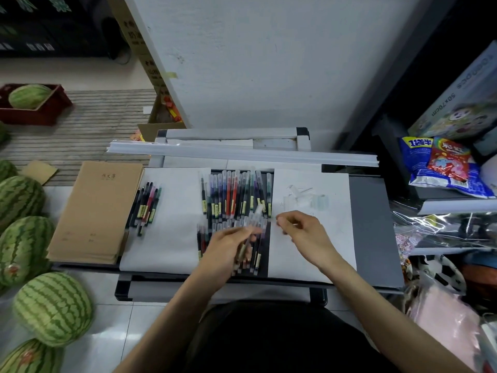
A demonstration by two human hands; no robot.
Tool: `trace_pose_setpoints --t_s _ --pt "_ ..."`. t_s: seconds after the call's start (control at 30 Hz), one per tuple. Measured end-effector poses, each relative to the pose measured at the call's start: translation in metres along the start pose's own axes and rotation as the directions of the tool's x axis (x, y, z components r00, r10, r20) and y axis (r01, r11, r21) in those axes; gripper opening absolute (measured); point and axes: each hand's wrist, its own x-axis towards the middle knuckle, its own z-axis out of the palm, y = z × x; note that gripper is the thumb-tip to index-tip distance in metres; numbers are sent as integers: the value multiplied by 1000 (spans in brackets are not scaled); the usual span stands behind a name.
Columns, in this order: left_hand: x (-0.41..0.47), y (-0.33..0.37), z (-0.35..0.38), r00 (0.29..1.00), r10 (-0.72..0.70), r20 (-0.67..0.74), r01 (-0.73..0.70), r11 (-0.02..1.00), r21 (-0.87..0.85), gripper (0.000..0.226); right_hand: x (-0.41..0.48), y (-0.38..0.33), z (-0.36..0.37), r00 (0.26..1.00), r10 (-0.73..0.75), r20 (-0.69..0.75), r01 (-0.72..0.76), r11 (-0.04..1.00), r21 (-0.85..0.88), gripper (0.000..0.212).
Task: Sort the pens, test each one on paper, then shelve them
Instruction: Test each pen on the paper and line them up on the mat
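Pen (254, 220) gripped in the left hand (228, 246), whose fingers curl round its lower barrel. The long axis is tilted, and the pale translucent end points up and right, away from the person. The right hand (301, 230) lies just beside that end, fingertips drawn together; whether they pinch anything cannot be told from this blurred view. The held pen hangs over the unsorted pile (236, 195). The test sheet (309, 259) lies immediately right, under the right hand, so that hand is judged nearer for uncapping. A sorted group (145, 203) rests well apart to the left.
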Motion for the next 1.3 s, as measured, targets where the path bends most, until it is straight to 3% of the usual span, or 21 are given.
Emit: trace_pose_setpoints --t_s 0.07,0.17,0.23,0.3,0.57,0.93,1.07,1.2,1.3 --pt "11 6 -14 989 9 -151 -4 999 32 26 11 15 -9 985 -99 -140 53 952 -303 17" --pt "30 20 -39 937 76 -340 -49 995 87 17 21 35 -26 950 -240 -200 41 731 -682 34" --pt "47 30 -56 891 145 -431 -103 987 121 15 27 43 -37 930 -300 -213 19 618 -786 41" --pt "68 37 -74 835 209 -510 -134 975 179 15 33 48 -48 926 -315 -210 8 570 -821 45" --pt "113 49 -96 730 306 -611 -63 920 386 10 46 53 -64 948 -232 -220 -32 616 -787 41" --pt "119 41 -98 751 341 -565 -65 890 451 17 44 59 -64 937 -178 -300 -53 777 -627 34" --pt "105 44 -111 722 448 -527 -68 804 590 9 40 58 -65 930 -189 -316 -49 787 -615 32" --pt "88 44 -150 658 510 -553 74 688 722 28 32 51 -61 929 -189 -320 -24 829 -558 22" --pt "84 38 -180 666 521 -534 172 589 790 13 22 41 -56 932 -175 -319 3 880 -474 16"
